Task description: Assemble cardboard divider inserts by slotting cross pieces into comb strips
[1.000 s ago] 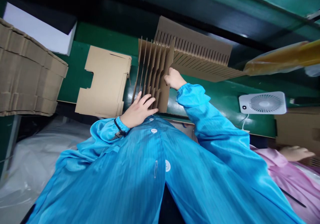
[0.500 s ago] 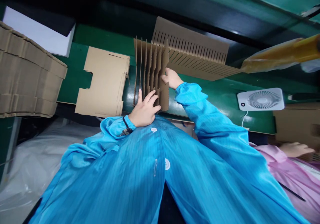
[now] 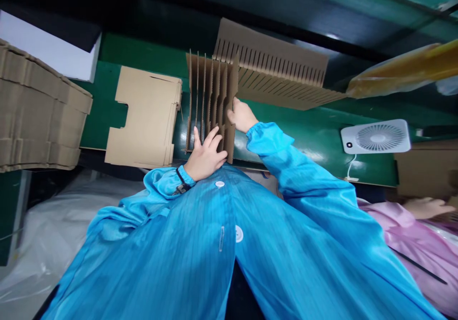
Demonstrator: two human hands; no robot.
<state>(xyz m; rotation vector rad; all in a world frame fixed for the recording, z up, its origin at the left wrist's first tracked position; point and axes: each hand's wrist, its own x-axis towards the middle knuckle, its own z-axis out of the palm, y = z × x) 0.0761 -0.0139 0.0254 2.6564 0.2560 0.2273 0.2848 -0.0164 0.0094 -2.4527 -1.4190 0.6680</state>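
Observation:
A set of upright slotted cardboard dividers [image 3: 209, 96] stands on the green table [image 3: 293, 136] right in front of me. My left hand [image 3: 205, 154] rests against the near ends of the dividers, fingers spread over them. My right hand [image 3: 240, 115] presses on the right outer divider, with its fingers curled at the cardboard's edge. Just behind, a long comb-cut cardboard strip [image 3: 275, 74] lies flat, slots facing me. Both my arms are in blue sleeves.
A stack of flat notched cardboard blanks [image 3: 145, 117] lies left of the dividers. Folded cartons [image 3: 37, 110] pile up at far left. A small white fan [image 3: 375, 137] sits at right. Another person's hand [image 3: 427, 207] and pink sleeve [image 3: 411, 248] show at lower right.
The divider set has closed up and shifted slightly left. My left hand slid along its near end, and my right hand followed the outer divider inward.

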